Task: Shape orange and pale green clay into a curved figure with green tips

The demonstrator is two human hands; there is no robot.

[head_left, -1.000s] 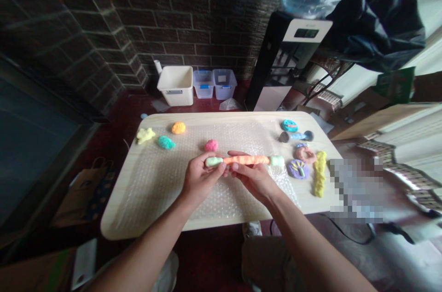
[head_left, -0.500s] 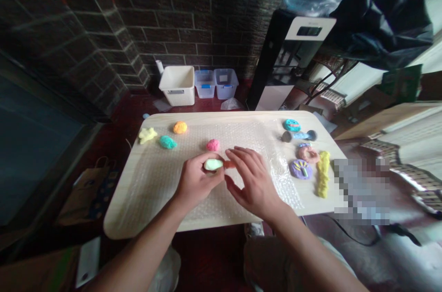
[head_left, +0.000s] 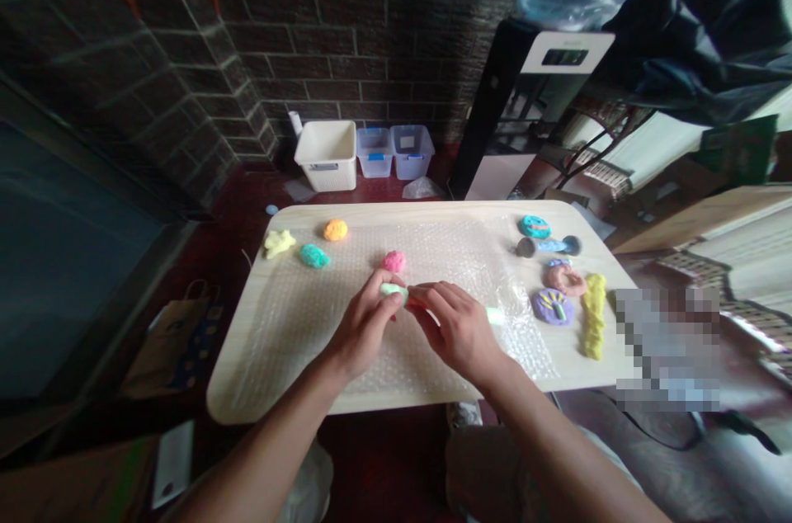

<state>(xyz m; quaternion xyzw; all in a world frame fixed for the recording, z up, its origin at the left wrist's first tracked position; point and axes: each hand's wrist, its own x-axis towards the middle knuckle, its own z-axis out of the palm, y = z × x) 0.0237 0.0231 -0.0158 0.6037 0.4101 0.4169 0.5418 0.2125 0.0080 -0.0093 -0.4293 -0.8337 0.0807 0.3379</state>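
My left hand (head_left: 365, 315) is closed round a pale green clay piece (head_left: 393, 289), whose upper face shows between thumb and forefinger. Against its right end, the fingers of my right hand (head_left: 454, 321) are drawn together on a small orange-red clay bit (head_left: 416, 303), mostly hidden under them. Both hands meet above bubble wrap (head_left: 346, 358). Just beyond them lies a pink clay lump (head_left: 394, 261). Another pale green piece (head_left: 495, 315) pokes out to the right of my right hand; its full shape is hidden.
Orange (head_left: 335, 229), teal (head_left: 315, 256) and pale yellow (head_left: 280, 243) clay lumps lie at the table's left. On its right are a blue disc (head_left: 535, 226), a dumbbell shape (head_left: 549, 247), a pink ring (head_left: 566, 280), a purple disc (head_left: 553, 307) and a yellow strip (head_left: 594, 317).
My right hand's fingers have closed in on the orange-red bit. The green piece is tilted and less of it shows. The view has shifted slightly left.
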